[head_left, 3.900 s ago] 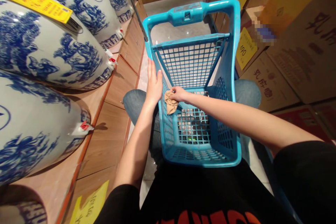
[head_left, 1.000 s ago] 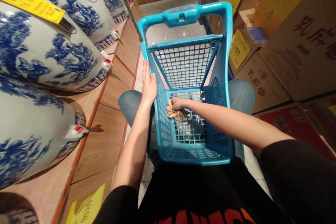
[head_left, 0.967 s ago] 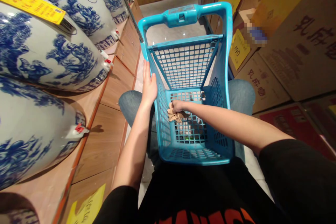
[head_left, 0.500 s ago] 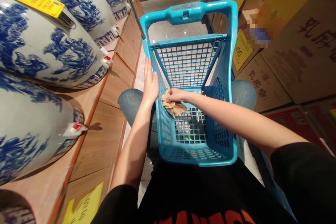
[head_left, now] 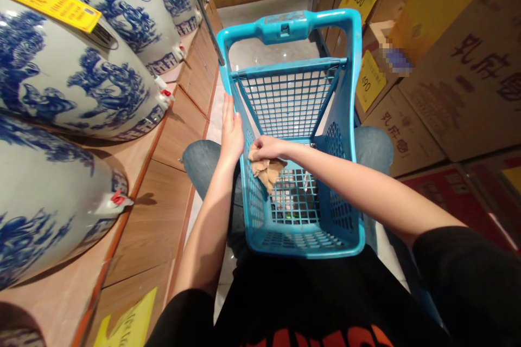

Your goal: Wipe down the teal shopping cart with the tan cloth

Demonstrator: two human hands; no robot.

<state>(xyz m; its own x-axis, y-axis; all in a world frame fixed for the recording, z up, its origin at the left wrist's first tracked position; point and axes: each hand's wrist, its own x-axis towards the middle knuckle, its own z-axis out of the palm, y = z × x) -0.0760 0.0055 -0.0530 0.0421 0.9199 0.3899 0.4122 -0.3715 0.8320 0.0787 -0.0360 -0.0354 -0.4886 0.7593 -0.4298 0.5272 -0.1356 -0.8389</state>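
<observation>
A blue plastic shopping basket (head_left: 305, 252) with lattice walls stands between my knees, its long handle frame at the far end. My left hand (head_left: 232, 133) lies along the outside of the basket's left wall, fingers stretched out and touching it. Reaching over the right rim, my right hand (head_left: 266, 148) is closed on a crumpled tan cloth (head_left: 269, 172). The cloth is against the inner left wall, and part of it hangs towards the basket's grid floor. The fingertips of my right hand are partly hidden by the cloth.
Large blue-and-white porcelain jars (head_left: 81, 81) with small red-handled taps stand on a wooden ledge (head_left: 138, 157) at left. Stacked cardboard boxes (head_left: 459, 76) with yellow price signs (head_left: 370, 81) line the right. A thin metal pole (head_left: 201, 8) rises beside the basket's handle.
My right hand has shifted slightly left and up along the inner wall with the cloth, which now hangs a little lower. My left hand keeps its place on the basket. The view has shifted slightly.
</observation>
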